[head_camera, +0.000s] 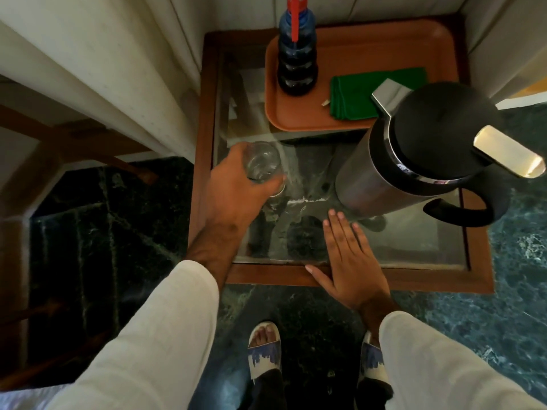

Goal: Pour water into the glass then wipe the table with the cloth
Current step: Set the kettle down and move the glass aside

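Now the left hand point(236, 184) has its grip clamped around the glass point(262, 164), near the left edge of the glass-topped desk point(414, 279). The right hand point(349, 258) lies flat, fingers spread apart, at the near edge beside the steel jug point(414, 161). At the far edge, the green cloth point(364, 90) lies on an orange tray point(355, 48).

Glass-topped wooden table point(399, 281): orange tray point(370, 51), steel jug point(414, 161), glass point(262, 165), right hand point(350, 258) flat
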